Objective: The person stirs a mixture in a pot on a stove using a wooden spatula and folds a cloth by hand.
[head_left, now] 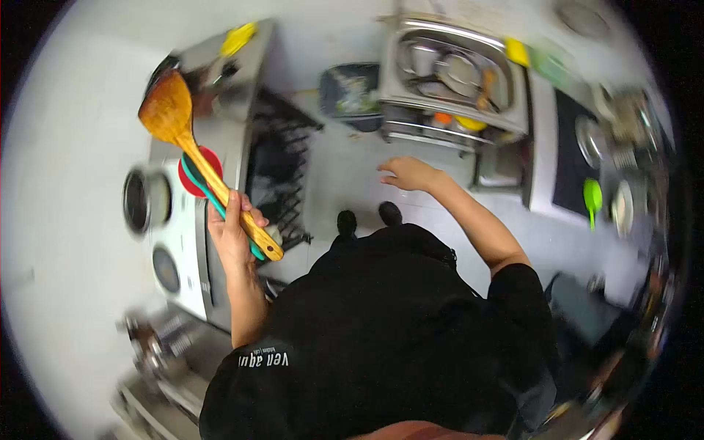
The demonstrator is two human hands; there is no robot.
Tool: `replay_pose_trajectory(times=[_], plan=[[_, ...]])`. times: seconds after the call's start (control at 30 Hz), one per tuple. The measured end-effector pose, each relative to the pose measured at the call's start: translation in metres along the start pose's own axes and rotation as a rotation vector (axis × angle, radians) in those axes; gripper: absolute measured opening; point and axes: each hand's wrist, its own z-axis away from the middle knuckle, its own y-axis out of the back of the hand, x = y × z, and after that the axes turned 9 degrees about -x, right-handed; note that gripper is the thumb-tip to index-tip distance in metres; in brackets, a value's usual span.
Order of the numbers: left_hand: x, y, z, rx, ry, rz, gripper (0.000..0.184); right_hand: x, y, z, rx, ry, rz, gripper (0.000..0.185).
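Note:
My left hand (233, 227) is closed around the handle of a wooden spatula (167, 110), its broad blade pointing up and to the left. In the same grip is a teal-handled utensil (198, 180), whose far end is partly hidden behind the spatula. A red round item (213, 159) lies behind the two handles, near the stove. My right hand (408, 174) hangs over the floor with nothing in it, fingers loosely apart.
At left are a white stove (185, 253), a pot (149, 200) and a metal counter with a yellow item (238, 39). Ahead stand a dark bin (330, 95) and a sink (449, 33) full of dishes. A green spoon-shaped utensil (592, 195) rests on the right counter.

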Motion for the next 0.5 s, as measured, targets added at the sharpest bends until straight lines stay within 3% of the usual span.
replay_pose_trajectory(times=[0.13, 0.23, 0.33, 0.4, 0.5], plan=[[-0.015, -0.043, -0.037, -0.402, 0.068, -0.037, 0.013, -0.071, 0.031, 0.055, 0.387, -0.217, -0.274, 0.043], [-0.035, -0.073, -0.050, -0.785, 0.153, 0.047, 0.015, -0.142, 0.029, 0.089, 0.615, -0.212, -0.489, 0.046], [-0.044, -0.103, -0.037, -1.117, 0.147, 0.018, 0.018, -0.203, 0.003, 0.107, 0.661, -0.261, -0.701, 0.036], [-0.054, -0.116, -0.017, -1.280, 0.151, 0.066, 0.018, -0.234, -0.023, 0.104, 0.957, -0.044, -1.013, 0.043], [-0.063, -0.119, 0.022, -1.391, 0.295, 0.128, 0.021, -0.251, -0.056, 0.092, 1.256, 0.029, -1.108, 0.044]])
